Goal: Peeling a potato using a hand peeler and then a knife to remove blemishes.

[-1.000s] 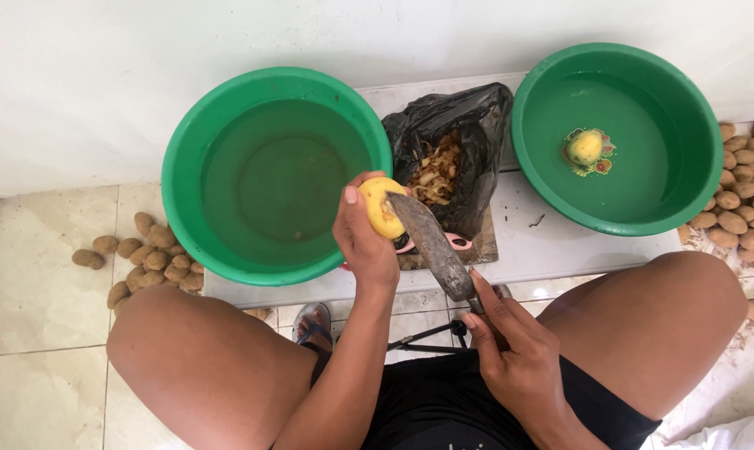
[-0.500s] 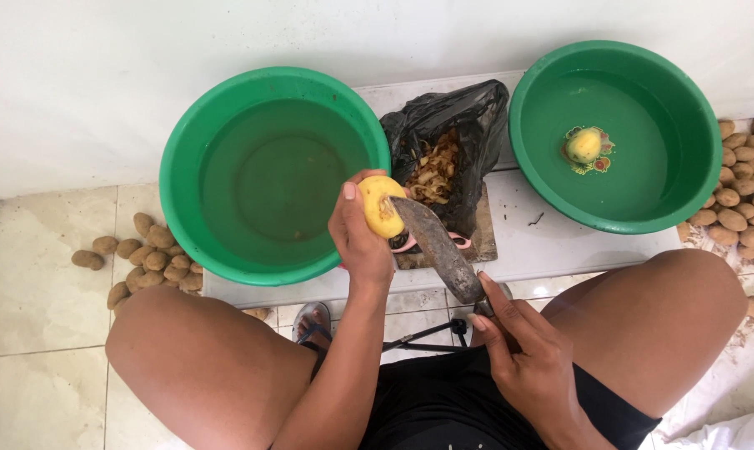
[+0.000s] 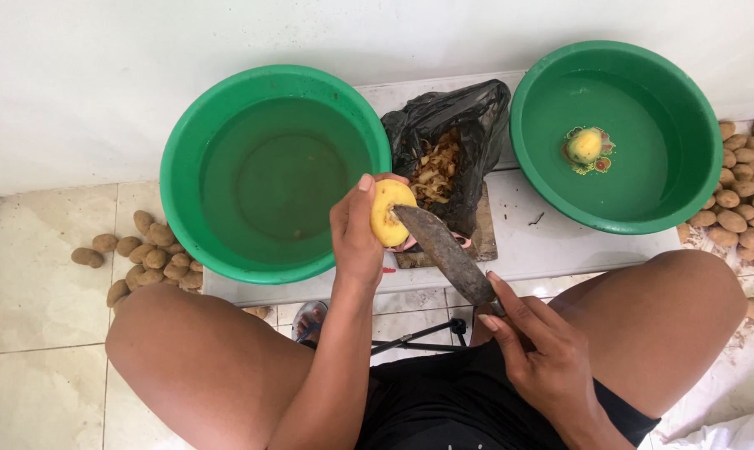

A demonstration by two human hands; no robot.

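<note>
— Left hand (image 3: 356,237)?
— Closed around a peeled yellow potato (image 3: 389,212), held up between the left green basin (image 3: 185,158) and the black bag of peelings (image 3: 448,146).
— Right hand (image 3: 548,358)?
— Wrapped tight on the knife (image 3: 443,254) handle, blade tip touching the potato.
— Other basin (image 3: 693,108)?
— Holds one peeled potato (image 3: 584,146).

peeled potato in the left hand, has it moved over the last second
Yes. The peeled potato has shifted slightly right, toward the black bag of peels and away from the left green basin's rim. The left hand holds it against the knife blade.
</note>
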